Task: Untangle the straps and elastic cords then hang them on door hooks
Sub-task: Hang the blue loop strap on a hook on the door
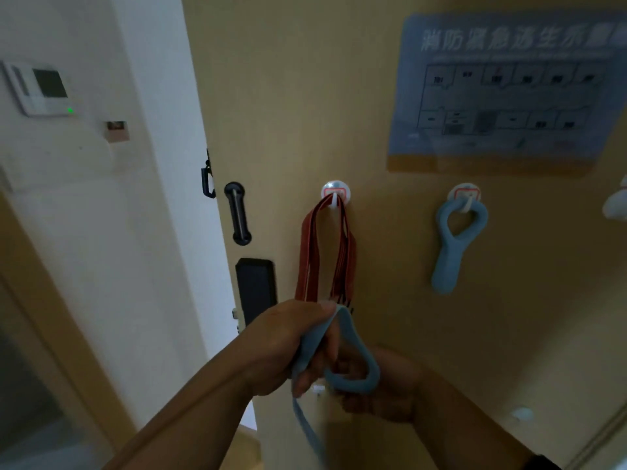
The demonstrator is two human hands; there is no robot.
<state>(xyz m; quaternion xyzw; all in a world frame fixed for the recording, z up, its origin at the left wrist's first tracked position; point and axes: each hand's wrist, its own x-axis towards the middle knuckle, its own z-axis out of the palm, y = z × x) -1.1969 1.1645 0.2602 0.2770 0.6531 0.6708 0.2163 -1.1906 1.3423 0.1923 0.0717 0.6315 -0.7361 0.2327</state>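
We hold a blue-grey elastic strap (353, 364) low in front of the door (373, 96), at about six o'clock in our view. Our left hand (288, 347) is curled tight around its upper band, the loose tail dropping toward six. Our right hand (383, 385) sits behind the loop; whether it grips we cannot tell. At twelve o'clock from our hands, red cords (325, 249) hang from a hook (335, 195); at two o'clock another blue strap (454, 239) hangs on a second hook (466, 196).

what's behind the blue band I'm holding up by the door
Behind the blue band is the right hand, partly covered. The left hand grips it. Above, red straps hang; their lower ends are hidden.
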